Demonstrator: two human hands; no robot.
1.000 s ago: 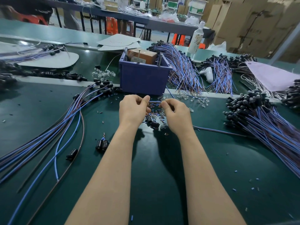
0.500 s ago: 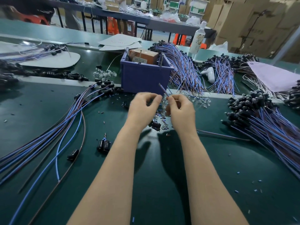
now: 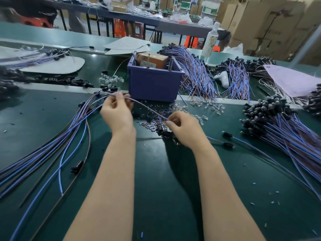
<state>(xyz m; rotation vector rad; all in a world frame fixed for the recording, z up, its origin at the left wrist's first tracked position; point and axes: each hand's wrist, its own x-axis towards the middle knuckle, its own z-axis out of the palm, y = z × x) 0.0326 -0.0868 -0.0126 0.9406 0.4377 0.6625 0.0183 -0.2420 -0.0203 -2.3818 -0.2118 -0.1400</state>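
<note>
Right now my left hand (image 3: 117, 112) pinches the wire (image 3: 147, 107) above the tabletop (image 3: 156, 171), my right hand (image 3: 184, 129) pinching its other end; pulling too hard could slip it free or snag the loose bundle (image 3: 69, 129).

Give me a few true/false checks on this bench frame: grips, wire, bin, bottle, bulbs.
1. The left-hand grip and right-hand grip hold the same thin bluish wire. True.
2. The blue plastic bin is empty. False: a brown cardboard box sits in it.
3. The white plastic bottle lies on its side. False: it stands upright, behind and to the right of the bin.
4. Small clear bulbs lie scattered on the green table mat near the bin. True.
5. The right-hand grip lies flat on the mat. False: its fingers are curled, pinching the wire's end.
</note>
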